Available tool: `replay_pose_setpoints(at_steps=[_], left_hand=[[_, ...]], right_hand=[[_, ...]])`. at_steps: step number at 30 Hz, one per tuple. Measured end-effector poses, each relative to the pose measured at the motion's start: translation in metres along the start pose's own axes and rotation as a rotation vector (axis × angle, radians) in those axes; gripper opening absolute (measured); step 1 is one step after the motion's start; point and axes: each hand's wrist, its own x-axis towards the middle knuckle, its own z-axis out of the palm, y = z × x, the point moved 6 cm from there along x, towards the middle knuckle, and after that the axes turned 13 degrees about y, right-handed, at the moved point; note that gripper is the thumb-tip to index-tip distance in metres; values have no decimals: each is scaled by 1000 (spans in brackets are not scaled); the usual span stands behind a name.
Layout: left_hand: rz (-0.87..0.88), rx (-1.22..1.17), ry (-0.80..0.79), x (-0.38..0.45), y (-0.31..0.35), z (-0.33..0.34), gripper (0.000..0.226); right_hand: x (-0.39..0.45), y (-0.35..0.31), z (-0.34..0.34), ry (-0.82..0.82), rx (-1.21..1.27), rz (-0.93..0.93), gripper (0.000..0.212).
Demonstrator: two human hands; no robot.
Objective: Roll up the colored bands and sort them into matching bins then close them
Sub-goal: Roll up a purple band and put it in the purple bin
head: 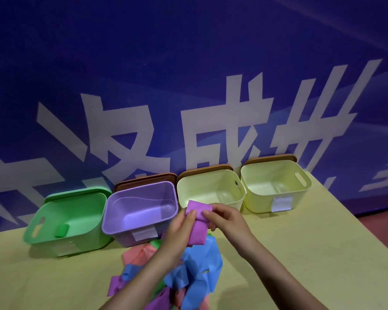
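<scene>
A purple band (pixel 198 222) is held above the table, its top end rolled and its tail hanging down. My left hand (pixel 180 229) pinches the roll from the left, and my right hand (pixel 222 217) grips it from the right. Below them lies a loose pile of bands (pixel 188 276) in blue, pink, purple and green. The purple bin (pixel 112 220) stands open just beyond my hands. The green bin (pixel 38 229) to its left holds one rolled green band (pixel 62 230).
Two pale yellow bins (pixel 211 184) (pixel 276 175) stand open to the right of the purple one. Brown lids (pixel 143 183) and a green lid (pixel 76 193) lean behind the bins against a blue banner wall. The yellow table (pixel 300 253) ends at the right.
</scene>
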Motion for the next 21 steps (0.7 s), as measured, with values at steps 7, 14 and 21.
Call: replay_pose_setpoints(at_steps=[7,14,21], left_hand=[[67,144,19,10,1,-4,29],[-38,-2,-34,10,-8,1,52],[-144,-165,-1,9,-9,14,34]], right_hand=[[-8,7,6,86,-24,-40,7],[-12,4,-3,127,-86,-118,7],[-5,-8,-12,234,-273,-341,25]])
